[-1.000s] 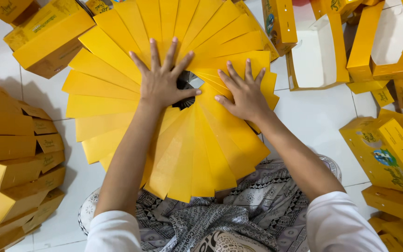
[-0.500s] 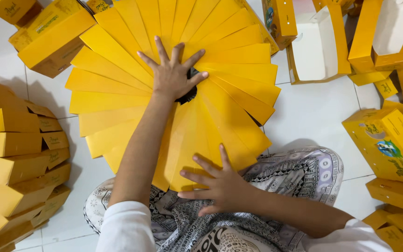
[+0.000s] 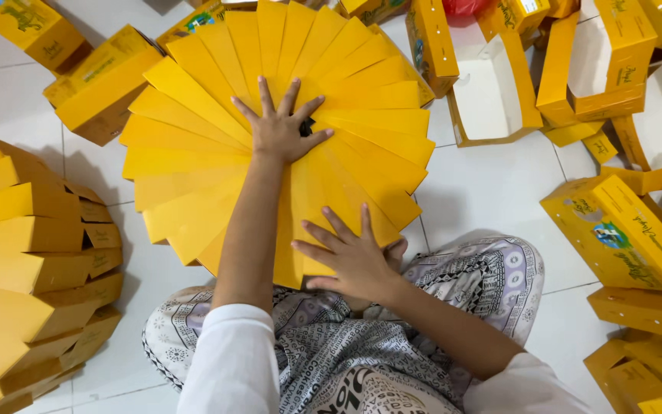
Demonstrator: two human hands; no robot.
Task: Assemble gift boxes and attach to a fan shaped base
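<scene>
— What packaging is seen, and where?

— A fan of flat yellow cartons (image 3: 193, 146) is spread in a near circle on the white tiled floor (image 3: 499, 184). Folded yellow cartons are stacked at the left edge (image 3: 24, 230); an open box with a white inside (image 3: 492, 96) lies upper right, and a closed yellow box with a green-and-blue round label (image 3: 622, 234) sits at the right.

— And the hands?

— The left hand (image 3: 281, 126) is pressed flat on the fan's centre, fingers spread wide, nothing gripped. The right hand (image 3: 354, 257) is laid on the fan's near edge, fingers splayed open — whether a blank is being pinched underneath cannot be told.

— What differs from half a second ago?

— Little is changed: the left hand is kept on the hub, while the right hand has been shifted slightly toward the fan's lower right edge.
</scene>
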